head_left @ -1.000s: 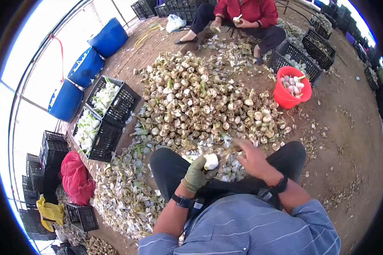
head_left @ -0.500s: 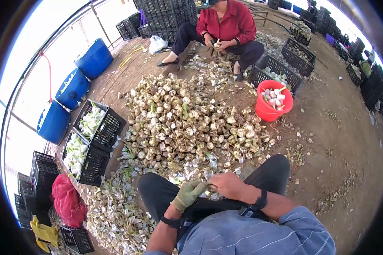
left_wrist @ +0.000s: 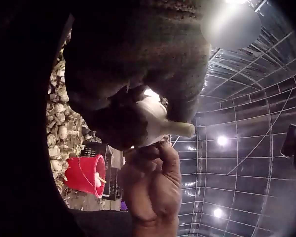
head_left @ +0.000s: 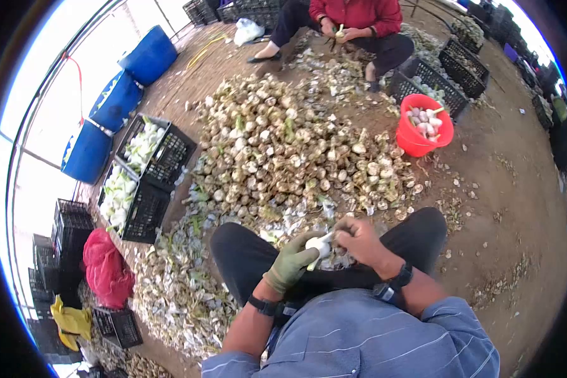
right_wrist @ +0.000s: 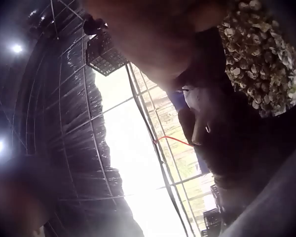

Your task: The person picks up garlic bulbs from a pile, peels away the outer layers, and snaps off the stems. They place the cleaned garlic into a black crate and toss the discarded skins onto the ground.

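Note:
A peeled-looking white garlic bulb with a short cut stem sits in my gloved left hand, whose fingers curl round it. In the left wrist view the bulb shows its pale stem pointing right, and the dark glove covers much of it. My bare right hand is close against the bulb, thumb and forefinger pinching a pale strip of garlic skin at its side. Dim light hides most of the fingers in the right wrist view. Just beyond my knees lies a big heap of unpeeled garlic.
A red bucket of garlic bulbs stands right of the heap. Black crates of trimmed garlic and blue barrels line the left. Loose skins cover the ground by my left knee. Opposite sits a person in a red shirt.
My right hand has come in from away on the right to the bulb, and now pulls a little outward from it with skin between the fingers. The head view has tilted down and back up.

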### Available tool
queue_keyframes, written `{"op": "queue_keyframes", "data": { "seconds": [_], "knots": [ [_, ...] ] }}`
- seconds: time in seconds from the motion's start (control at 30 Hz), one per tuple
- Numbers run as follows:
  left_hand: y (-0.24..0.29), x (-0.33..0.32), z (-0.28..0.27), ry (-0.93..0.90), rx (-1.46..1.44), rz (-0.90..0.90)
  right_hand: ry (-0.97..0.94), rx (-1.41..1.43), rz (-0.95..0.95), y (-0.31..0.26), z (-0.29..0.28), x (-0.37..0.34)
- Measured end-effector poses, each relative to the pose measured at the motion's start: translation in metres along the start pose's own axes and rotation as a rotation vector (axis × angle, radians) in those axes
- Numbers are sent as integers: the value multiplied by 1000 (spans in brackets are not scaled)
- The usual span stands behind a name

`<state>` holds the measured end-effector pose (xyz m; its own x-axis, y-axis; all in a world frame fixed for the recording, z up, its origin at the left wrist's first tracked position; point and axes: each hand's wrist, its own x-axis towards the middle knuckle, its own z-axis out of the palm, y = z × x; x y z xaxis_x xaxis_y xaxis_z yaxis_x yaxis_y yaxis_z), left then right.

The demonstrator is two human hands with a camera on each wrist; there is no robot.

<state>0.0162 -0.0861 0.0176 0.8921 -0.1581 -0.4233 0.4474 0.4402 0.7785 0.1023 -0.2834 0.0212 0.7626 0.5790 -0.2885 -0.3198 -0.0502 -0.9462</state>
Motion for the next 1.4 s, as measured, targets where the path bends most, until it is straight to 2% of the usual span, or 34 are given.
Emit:
{"op": "queue_keyframes", "data": {
  "seconds": [0.2, 0.27, 0.33, 0.37, 0.4, 0.43, 0.47, 0.5, 0.53, 0.57, 0.63, 0.7, 0.77, 0.87, 0.97, 1.0, 1.1, 1.13, 1.23, 1.27, 1.3, 1.37, 1.4],
  "knots": [
    [-3, -1, -9, -113, -44, 13, 126, 584, -39, 8, -32, 9],
    [-3, -1, -14, -134, -74, 20, 134, -107, -25, 17, -37, 9],
    [-9, 2, -21, -41, -87, -39, 122, -708, 24, 9, -31, 2],
    [-11, 4, -23, 6, -94, -68, 157, -706, -155, 5, -22, -1],
    [-14, 5, -18, 43, -197, -7, 192, -701, -333, 0, -11, -4],
    [-17, 9, -16, 86, -159, 31, 227, -691, -512, -1, -5, -5],
    [-20, 13, -15, 128, -119, 69, 68, -732, -440, 2, -7, -5],
    [-21, 17, -14, 167, -78, 108, 6, -715, -450, -1, -2, -6],
    [-15, 16, -6, 240, -178, 16, -50, -701, -459, -7, 8, -6],
    [-11, 17, -2, 266, -59, 1, -94, -694, -468, -13, 15, -5],
    [-7, 19, 2, 281, 187, -20, -33, -778, -430, -5, 14, 0],
    [-1, 17, 11, 227, 14, 26, -8, -647, -372, 4, 4, 6],
    [-3, 22, 2, 212, 85, 12, 3, -509, -271, 9, -5, 6],
    [-1, 28, 5, 204, 37, -49, -11, -320, -136, 23, -20, 7],
    [-3, 38, 7, 200, 98, -38, 46, 52, 66, 46, -25, 13],
    [4, 39, 17, 235, 130, -57, 111, 44, 33, 54, -25, 17],
    [-8, 48, 26, 175, 307, 260, 95, -95, 129, 65, -23, 24],
    [-7, 49, 23, 158, 273, 200, 116, -70, 109, 68, -20, 24],
    [8, 51, 15, 205, 333, 47, 166, 124, 232, 33, -40, 26],
    [14, 53, 16, 255, 408, 105, 201, -15, 265, -40, -55, 22],
    [16, 55, 12, 253, 399, 127, 337, -175, 194, -36, -99, 44],
    [16, 58, -3, 260, 372, 168, 486, -754, -199, -103, -183, 63],
    [16, 60, -5, 253, 267, 140, 568, -2, -179, -100, -236, 92]
  ]
}}
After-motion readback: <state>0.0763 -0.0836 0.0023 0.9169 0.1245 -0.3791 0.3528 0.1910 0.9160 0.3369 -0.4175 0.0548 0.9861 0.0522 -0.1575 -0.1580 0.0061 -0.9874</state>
